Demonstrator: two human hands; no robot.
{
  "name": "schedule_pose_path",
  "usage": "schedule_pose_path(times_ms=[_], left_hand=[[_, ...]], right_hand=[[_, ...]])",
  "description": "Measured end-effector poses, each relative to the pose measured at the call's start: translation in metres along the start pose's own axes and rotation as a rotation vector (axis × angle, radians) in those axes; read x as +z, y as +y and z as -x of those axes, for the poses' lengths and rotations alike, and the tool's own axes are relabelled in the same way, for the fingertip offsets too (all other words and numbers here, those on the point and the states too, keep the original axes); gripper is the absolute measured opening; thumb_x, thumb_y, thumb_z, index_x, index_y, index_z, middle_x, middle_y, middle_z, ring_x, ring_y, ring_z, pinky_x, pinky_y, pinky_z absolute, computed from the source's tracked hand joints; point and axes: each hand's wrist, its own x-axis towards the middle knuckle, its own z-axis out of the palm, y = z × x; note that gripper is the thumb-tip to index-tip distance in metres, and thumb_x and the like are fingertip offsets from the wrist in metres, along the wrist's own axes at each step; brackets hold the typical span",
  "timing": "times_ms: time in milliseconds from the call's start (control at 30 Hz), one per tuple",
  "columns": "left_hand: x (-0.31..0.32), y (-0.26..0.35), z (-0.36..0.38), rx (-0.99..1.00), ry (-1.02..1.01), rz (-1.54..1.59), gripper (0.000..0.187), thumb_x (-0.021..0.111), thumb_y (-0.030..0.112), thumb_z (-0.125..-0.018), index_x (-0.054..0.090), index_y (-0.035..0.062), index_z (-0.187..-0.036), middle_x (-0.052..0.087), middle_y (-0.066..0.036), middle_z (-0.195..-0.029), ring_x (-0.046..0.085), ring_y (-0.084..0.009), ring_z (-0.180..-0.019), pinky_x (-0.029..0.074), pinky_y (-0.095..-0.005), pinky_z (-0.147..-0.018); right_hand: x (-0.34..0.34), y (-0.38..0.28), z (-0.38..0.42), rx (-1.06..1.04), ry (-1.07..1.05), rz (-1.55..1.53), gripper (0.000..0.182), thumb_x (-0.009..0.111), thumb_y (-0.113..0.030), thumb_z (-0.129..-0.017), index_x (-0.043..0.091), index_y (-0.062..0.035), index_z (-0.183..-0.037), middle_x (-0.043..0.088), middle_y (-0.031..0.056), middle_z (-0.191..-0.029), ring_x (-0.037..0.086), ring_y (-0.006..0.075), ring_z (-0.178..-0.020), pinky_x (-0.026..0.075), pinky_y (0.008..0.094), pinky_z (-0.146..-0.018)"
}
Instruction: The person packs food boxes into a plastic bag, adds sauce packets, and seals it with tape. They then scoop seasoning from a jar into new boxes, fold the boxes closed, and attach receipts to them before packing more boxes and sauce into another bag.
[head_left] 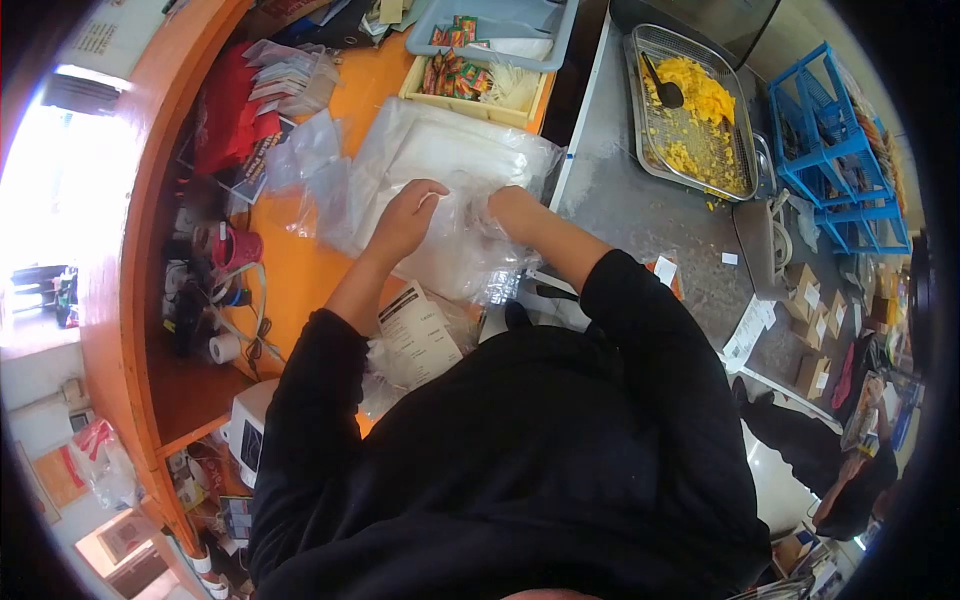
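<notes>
A stack of clear plastic bags (440,140) lies on the orange counter. Over its near part, my left hand (403,222) has curled fingers and appears to pinch thin clear film. My right hand (514,213) is closed on a crumpled clear plastic bag (462,235), its fingers partly hidden. The bag's loose film spreads between both hands and toward my body. Just below my left wrist, a printed paper slip (415,335) lies on more clear plastic.
Sachets fill a cream tray (470,95) beneath a blue-grey bin (495,30). Across the grey worktop (630,210), a metal tray (642,130) holds yellow food and a black spoon (668,93). Blue racks (800,130) stand beyond it. Another person (835,465) is at lower right.
</notes>
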Motion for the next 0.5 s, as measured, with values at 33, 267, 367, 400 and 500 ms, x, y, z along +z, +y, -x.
schedule_pose_path(times_ms=[33, 267, 367, 400, 500], left_hand=[[-0.002, -0.008, 0.0, 0.074, -0.012, -0.121, 0.025, 0.045, 0.015, -0.095, 0.059, 0.0064, -0.113, 0.056, -0.009, -0.123, 0.049, -0.0234, -0.12, 0.037, -0.0357, -0.101], [0.002, -0.028, 0.002, -0.011, -0.363, -0.642, 0.039, 0.045, 0.005, -0.091, 0.057, 0.017, -0.126, 0.03, -0.005, -0.152, 0.018, -0.037, -0.141, 0.015, -0.0573, -0.111], [0.008, -0.027, 0.005, 0.017, -0.389, -0.81, 0.05, 0.045, 0.0, -0.087, 0.054, 0.0223, -0.131, 0.027, -0.003, -0.153, 0.017, -0.0382, -0.141, 0.013, -0.0628, -0.11], [0.01, -0.029, 0.004, 0.014, -0.399, -0.869, 0.053, 0.045, -0.001, -0.085, 0.053, 0.0235, -0.132, 0.025, -0.003, -0.153, 0.016, -0.0382, -0.141, 0.012, -0.0623, -0.11], [0.013, -0.028, 0.002, -0.004, -0.401, -0.958, 0.061, 0.043, -0.003, -0.082, 0.049, 0.0275, -0.135, 0.021, -0.002, -0.155, 0.016, -0.0373, -0.142, 0.012, -0.0621, -0.111]], right_hand=[[0.005, 0.001, -0.002, 0.0, 0.025, 0.015, 0.003, 0.064, -0.008, -0.066, 0.067, -0.0065, -0.067, 0.066, 0.0161, -0.074, 0.066, 0.0329, -0.075, 0.052, 0.0404, -0.069], [0.039, 0.011, -0.01, 0.065, 0.16, -0.069, 0.01, 0.061, -0.016, -0.072, 0.068, -0.0095, -0.076, 0.066, 0.015, -0.08, 0.064, 0.0337, -0.078, 0.051, 0.0414, -0.07], [0.043, 0.014, -0.01, 0.182, 0.168, -0.295, 0.011, 0.058, -0.016, -0.075, 0.067, -0.0092, -0.078, 0.065, 0.0154, -0.082, 0.062, 0.0332, -0.079, 0.049, 0.0411, -0.072], [0.042, 0.012, -0.009, 0.228, 0.16, -0.38, 0.011, 0.058, -0.016, -0.075, 0.066, -0.0088, -0.077, 0.065, 0.0155, -0.082, 0.062, 0.0331, -0.079, 0.049, 0.041, -0.072], [0.028, 0.009, 0.011, 0.136, 0.376, -0.708, 0.011, 0.055, -0.003, -0.074, 0.062, -0.0057, -0.082, 0.064, 0.012, -0.084, 0.061, 0.0312, -0.082, 0.047, 0.037, -0.073]])
